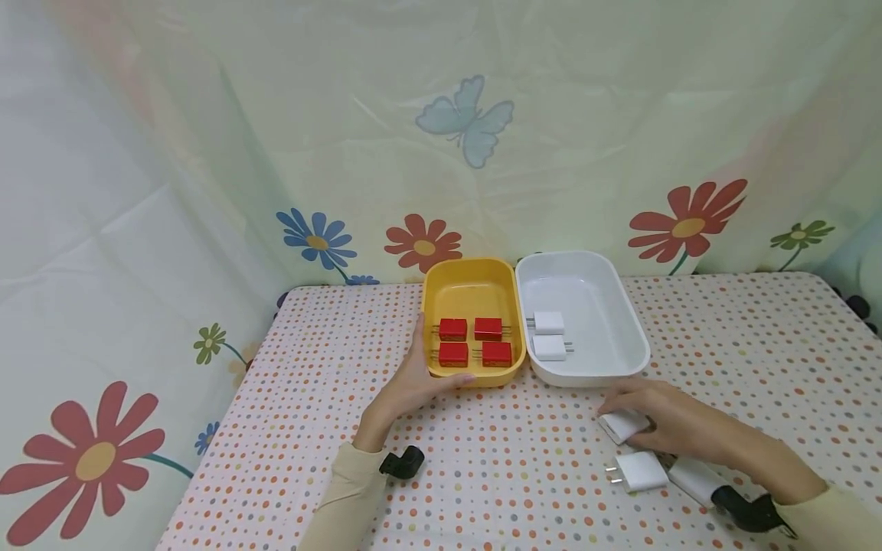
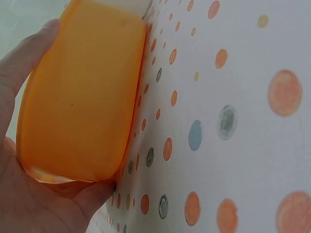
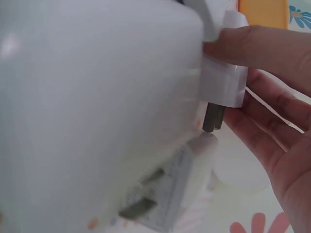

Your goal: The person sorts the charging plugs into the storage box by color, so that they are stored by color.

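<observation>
My left hand holds the near left corner of a yellow tray, thumb along the front and fingers up the left side. Several red charger plugs lie in that tray in two rows. Between thumb and fingers, my right hand pinches a white charger plug just in front of the white tray. Its two metal prongs point down in the right wrist view. Inside the white tray are two white charger plugs, prongs facing opposite ways.
Another white charger plug lies on the dotted tablecloth below my right hand. Beside it is one more white plug, partly hidden by the wrist strap. A flowered curtain hangs behind the touching trays.
</observation>
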The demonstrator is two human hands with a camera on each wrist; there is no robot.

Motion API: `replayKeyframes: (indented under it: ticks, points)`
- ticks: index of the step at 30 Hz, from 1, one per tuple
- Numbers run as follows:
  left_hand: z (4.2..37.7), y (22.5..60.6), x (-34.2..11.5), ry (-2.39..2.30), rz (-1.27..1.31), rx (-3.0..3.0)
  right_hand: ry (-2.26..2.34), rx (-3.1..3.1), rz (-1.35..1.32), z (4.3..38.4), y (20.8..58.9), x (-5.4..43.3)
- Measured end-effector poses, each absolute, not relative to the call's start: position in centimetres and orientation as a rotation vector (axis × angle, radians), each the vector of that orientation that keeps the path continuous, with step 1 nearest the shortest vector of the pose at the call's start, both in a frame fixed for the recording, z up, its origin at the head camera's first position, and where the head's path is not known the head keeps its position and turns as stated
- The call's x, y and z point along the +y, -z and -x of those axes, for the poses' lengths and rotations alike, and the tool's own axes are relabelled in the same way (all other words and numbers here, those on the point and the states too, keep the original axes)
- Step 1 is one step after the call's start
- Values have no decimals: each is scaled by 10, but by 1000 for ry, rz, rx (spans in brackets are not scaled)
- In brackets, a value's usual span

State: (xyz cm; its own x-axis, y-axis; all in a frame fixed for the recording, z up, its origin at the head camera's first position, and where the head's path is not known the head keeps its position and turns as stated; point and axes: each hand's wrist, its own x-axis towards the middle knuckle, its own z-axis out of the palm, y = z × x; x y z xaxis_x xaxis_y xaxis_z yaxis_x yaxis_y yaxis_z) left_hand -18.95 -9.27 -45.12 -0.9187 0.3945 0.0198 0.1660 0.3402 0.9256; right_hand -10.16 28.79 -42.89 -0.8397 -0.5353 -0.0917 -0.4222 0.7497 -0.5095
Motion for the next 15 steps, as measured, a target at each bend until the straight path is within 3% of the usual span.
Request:
replayKeyframes:
  ticks: [8, 15]
  points:
    - [190, 451, -93, -1582, -482, 2428, 676, 2779, 854, 98, 402, 299]
    - [189, 449, -92, -1577, -463, 2427, 618, 2898, 889, 115, 366, 302]
